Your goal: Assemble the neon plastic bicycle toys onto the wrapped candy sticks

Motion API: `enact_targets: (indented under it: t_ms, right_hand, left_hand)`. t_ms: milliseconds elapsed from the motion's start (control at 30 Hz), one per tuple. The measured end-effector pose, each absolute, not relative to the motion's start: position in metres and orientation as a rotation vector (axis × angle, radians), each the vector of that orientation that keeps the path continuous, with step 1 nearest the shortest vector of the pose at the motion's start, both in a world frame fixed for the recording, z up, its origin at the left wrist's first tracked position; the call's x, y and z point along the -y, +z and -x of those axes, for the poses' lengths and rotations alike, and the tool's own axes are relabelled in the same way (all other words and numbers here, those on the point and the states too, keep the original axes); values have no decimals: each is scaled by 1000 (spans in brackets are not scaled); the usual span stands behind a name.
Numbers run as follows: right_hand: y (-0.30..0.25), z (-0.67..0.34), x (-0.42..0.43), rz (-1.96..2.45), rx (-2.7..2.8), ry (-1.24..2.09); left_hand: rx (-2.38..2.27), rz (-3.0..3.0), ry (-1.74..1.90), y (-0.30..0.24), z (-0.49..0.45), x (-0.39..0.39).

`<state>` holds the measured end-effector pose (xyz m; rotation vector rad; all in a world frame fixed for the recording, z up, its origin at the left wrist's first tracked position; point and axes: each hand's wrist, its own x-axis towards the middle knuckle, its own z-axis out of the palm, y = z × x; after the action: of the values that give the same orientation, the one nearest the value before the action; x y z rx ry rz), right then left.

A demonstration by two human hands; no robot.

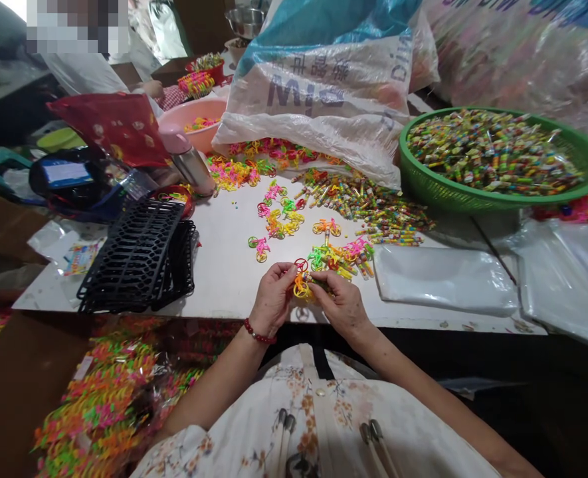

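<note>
Both my hands meet at the near edge of a white table point(224, 265). My left hand point(272, 297) pinches a small orange toy bicycle point(301, 287) by its wheel. My right hand point(340, 302) is closed on the same toy from the right, with a thin wrapped candy stick against it. Just beyond my fingers lies a small heap of finished toy bicycles point(341, 255) in green, pink and yellow. More loose bicycles point(278, 219) are scattered further out on the table.
A green basket point(423, 179) of wrapped candy sticks stands at the right, with spilled sticks point(373, 206) before it. Black plastic trays point(139, 259) lie at the left, clear bags point(443, 279) at the right. A big sack point(323, 86) and a person sit behind.
</note>
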<state>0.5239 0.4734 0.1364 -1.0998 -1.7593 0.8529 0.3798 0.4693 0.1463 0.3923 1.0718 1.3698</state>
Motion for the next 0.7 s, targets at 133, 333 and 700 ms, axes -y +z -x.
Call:
enact_targets:
  t_ms: [133, 333, 700]
  right_hand:
    - [135, -524, -472, 1138, 1713, 952]
    - [138, -526, -469, 1181, 1733, 942]
    - [135, -522, -466, 1083, 1942, 577]
  left_hand:
    - [-1094, -518, 1360, 146, -378, -468]
    - [-1098, -684, 1347, 143, -378, -465]
    - [-1310, -936, 1355, 131, -380, -463]
